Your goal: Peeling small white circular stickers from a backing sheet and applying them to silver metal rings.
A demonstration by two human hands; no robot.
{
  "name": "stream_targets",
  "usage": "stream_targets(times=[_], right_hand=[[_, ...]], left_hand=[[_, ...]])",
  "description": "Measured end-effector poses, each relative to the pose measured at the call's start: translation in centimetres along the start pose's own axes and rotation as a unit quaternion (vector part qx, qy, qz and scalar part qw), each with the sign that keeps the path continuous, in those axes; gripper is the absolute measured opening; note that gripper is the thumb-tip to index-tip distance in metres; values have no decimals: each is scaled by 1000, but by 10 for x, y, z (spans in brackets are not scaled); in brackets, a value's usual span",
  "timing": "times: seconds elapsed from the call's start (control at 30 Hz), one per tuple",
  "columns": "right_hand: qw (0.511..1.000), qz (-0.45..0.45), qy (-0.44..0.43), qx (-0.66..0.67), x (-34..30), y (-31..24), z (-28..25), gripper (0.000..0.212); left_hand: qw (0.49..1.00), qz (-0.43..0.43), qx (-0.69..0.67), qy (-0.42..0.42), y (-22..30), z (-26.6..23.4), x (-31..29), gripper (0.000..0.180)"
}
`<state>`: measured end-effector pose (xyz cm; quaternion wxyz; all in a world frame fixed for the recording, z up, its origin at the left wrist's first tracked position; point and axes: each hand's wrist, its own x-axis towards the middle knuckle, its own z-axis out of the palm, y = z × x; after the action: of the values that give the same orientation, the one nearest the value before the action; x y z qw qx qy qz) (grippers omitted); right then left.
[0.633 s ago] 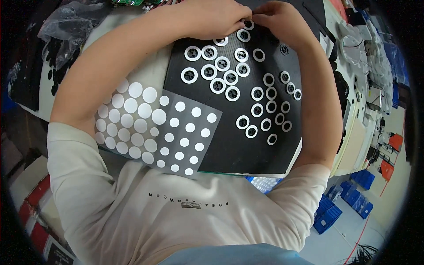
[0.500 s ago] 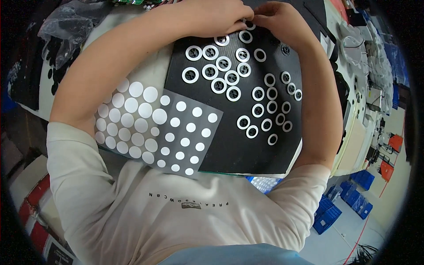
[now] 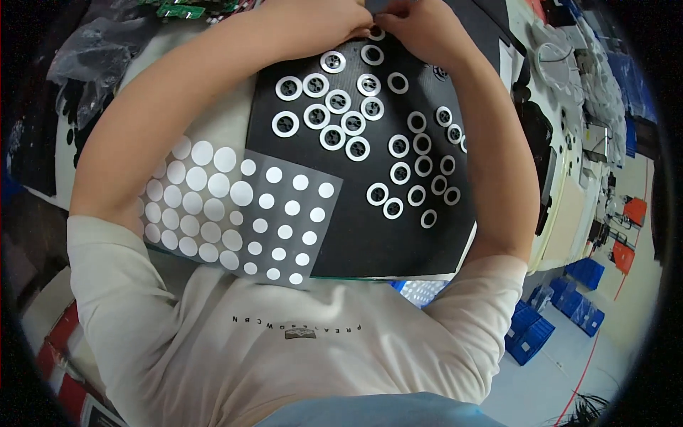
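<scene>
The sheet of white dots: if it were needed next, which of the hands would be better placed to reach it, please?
Probably the left hand: the sheet lies on that side, beside the left forearm, while the right hand is farther right, over the black board.

White table (image 3: 226, 117) carries black board (image 3: 356, 235) bearing rings (image 3: 274, 124).

Off-white short-sleeved shirt (image 3: 213, 356), small dark chest print (image 3: 300, 333)

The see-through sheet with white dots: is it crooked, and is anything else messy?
Yes, the sheet looks crooked: it lies slanted across the left edge of the black board, only partly on it. The white rings look messy too, scattered instead of lined up. Nothing looks spilled.
</scene>
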<state>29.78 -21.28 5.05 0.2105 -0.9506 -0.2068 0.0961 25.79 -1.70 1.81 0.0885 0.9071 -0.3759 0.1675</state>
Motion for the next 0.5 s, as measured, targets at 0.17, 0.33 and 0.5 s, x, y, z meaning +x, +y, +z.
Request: stream_targets(times=[0.17,0.33,0.5], right_hand=[[913,-354,38,201,-2,34,4,22],[999,-18,5,-35,3,-2,0,18],[968,-113,193,-112,-21,4,0,22]], left_hand=[[1000,3,13,-23,6,-7,-2,24],[985,-41,63,-158,16,-29,8,28],[994,-70,11,-89,19,-67,1,26]])
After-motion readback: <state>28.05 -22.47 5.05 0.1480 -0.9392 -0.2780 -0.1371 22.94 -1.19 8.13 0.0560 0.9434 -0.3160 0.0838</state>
